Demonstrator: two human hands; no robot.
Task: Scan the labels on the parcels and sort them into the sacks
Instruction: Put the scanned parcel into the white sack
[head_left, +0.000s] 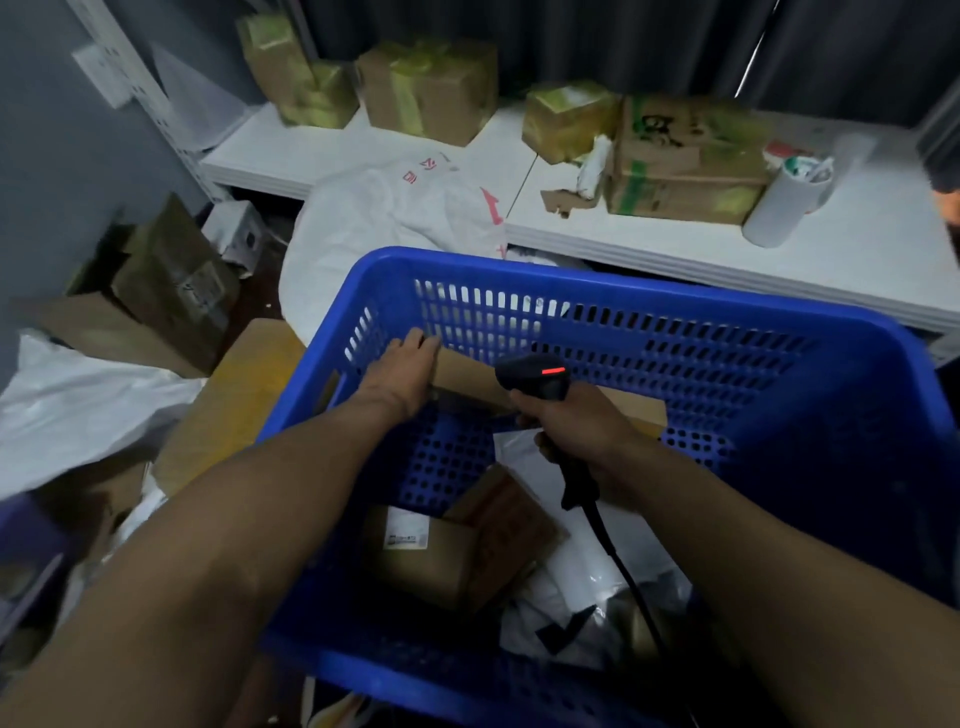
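Inside one blue crate (675, 297), left grip (405, 374) holds one box (467, 376), right grip (569, 428) one scanner (535, 376).

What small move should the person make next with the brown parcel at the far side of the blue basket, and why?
Probably tilt the cardboard parcel up with the left hand so its label faces the scanner. The left hand grips its end, the right hand aims the scanner, red light on, yet no label shows on its visible face.
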